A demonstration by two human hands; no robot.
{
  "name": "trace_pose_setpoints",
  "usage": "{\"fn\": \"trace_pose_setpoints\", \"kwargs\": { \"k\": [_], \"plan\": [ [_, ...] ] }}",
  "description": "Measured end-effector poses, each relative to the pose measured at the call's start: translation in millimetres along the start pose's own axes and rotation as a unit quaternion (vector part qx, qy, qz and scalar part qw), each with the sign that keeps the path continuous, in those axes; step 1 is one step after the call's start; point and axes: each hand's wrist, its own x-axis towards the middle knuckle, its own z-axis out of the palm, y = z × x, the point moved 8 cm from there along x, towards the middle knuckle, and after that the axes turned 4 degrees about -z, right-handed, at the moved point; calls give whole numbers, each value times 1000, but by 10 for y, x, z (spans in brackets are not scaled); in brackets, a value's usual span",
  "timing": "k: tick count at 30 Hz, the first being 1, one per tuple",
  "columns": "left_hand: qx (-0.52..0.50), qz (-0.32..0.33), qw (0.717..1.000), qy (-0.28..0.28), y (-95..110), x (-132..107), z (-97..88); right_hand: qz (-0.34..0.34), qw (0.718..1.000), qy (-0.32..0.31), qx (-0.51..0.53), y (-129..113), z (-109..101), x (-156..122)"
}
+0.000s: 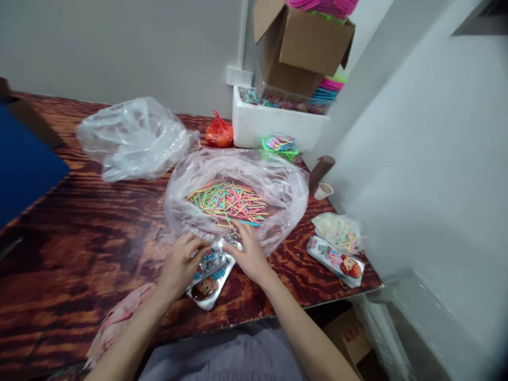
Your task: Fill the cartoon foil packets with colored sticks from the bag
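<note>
My left hand (180, 264) and my right hand (246, 253) both grip a small printed plastic packet (210, 272) with a cartoon face on it, lying on the wooden table (79, 222) near its front edge. The right hand's fingers pinch the packet's top end; the left hand's fingers curl on its left side. Just beyond my hands sits a wide open clear plastic bag (238, 169) holding a heap of thin coloured sticks (228, 203).
A crumpled clear bag (133, 135) lies at the back left. A red bag (219, 133), a white foam box (273, 121) and a cardboard box (305, 47) stand at the back. A paper cup (323, 190) and two filled packets (337, 248) are at the right edge.
</note>
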Motion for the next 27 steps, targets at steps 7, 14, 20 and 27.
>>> {"fn": "trace_pose_setpoints", "kwargs": {
  "k": [7,14,20,27],
  "plan": [
    [-53,-71,996,-15,81,-161,27,48,996,10,74,-43,70,-103],
    [-106,-144,983,-39,-95,-503,270,79,994,42,69,6,92,-357],
    [-82,-125,988,-41,-287,-639,266,96,993,-2,67,-8,225,-368],
    [-81,-147,986,3,-342,-795,-20,31,996,13,81,-495,-411,-269]
  ]
}}
